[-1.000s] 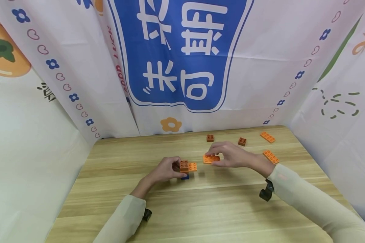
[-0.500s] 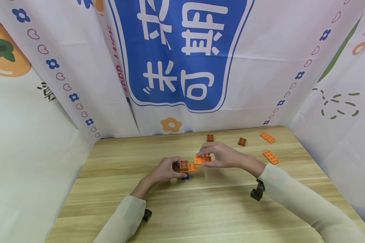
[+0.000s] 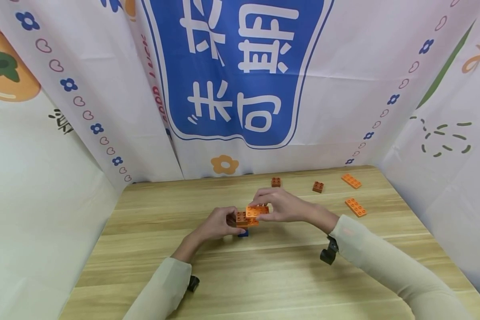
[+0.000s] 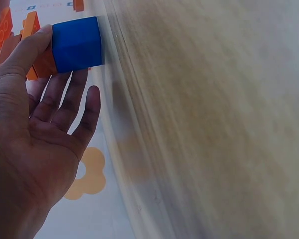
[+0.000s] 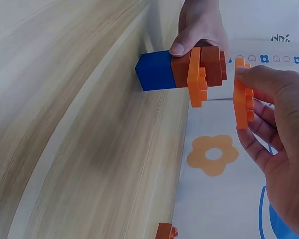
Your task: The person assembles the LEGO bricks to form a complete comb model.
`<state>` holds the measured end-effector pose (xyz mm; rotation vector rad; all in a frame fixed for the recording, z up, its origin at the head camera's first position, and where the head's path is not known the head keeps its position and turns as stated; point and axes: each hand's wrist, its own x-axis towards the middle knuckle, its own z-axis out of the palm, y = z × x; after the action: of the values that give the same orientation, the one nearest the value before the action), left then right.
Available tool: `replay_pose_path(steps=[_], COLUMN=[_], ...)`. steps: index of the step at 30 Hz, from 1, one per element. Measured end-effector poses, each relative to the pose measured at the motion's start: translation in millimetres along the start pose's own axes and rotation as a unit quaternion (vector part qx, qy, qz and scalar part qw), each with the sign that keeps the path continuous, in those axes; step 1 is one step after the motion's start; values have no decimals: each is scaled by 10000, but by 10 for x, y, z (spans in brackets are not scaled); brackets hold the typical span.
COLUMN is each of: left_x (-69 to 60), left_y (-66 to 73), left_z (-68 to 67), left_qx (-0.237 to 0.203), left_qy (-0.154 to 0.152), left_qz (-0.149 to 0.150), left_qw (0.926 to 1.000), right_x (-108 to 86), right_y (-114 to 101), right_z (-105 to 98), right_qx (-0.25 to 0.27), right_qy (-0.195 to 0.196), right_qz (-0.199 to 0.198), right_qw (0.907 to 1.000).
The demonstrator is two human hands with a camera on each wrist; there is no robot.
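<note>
While left hand [image 3: 220,223] grips upright brick stack [image 5: 180,74] by sides, blue brick [image 4: 77,45] lowest, it looks light, stiff, smooth: best held low. Above stack, just apart: orange plate [image 5: 240,97], probably rigid, pinched near edges by right hand [image 3: 282,206].

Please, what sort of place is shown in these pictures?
Perhaps a small, improvised work booth, possibly for recording. Printed cloth hangs behind and on both sides of a wood-grain table, building bricks lie on it, and small black wrist devices are visible.
</note>
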<state>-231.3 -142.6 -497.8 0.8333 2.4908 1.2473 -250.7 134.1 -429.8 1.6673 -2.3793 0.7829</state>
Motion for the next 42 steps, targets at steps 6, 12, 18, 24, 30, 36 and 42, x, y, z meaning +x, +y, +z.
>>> replay_pose_path(steps=[6,12,18,24,30,36,42], left_x=[-7,-7,-4,-4,0,0,3], left_y=[5,12,7,1,-5,11,4], left_z=[1,5,9,12,8,2,4], left_qx=[-48,-66,-15,-36,-51,0,46], left_qy=[-7,-12,-10,-34,-65,-56,-40], left_qz=[-13,4,-30,6,-21,-7,35], left_qw=[10000,10000,10000,10000,10000,10000,10000], right_x=[66,124,167,202,229,259,279], right_y=[-22,-42,-43,-49,-56,-70,-82], right_z=[34,86,139,162,160,148,144], right_qx=[56,156,207,250,259,220,277], right_qy=[-40,-81,-64,-109,-187,-297,-449], right_qz=[6,10,-52,46,92,158,403], right_qw=[10000,9998,9998,9996,9994,9992,9978])
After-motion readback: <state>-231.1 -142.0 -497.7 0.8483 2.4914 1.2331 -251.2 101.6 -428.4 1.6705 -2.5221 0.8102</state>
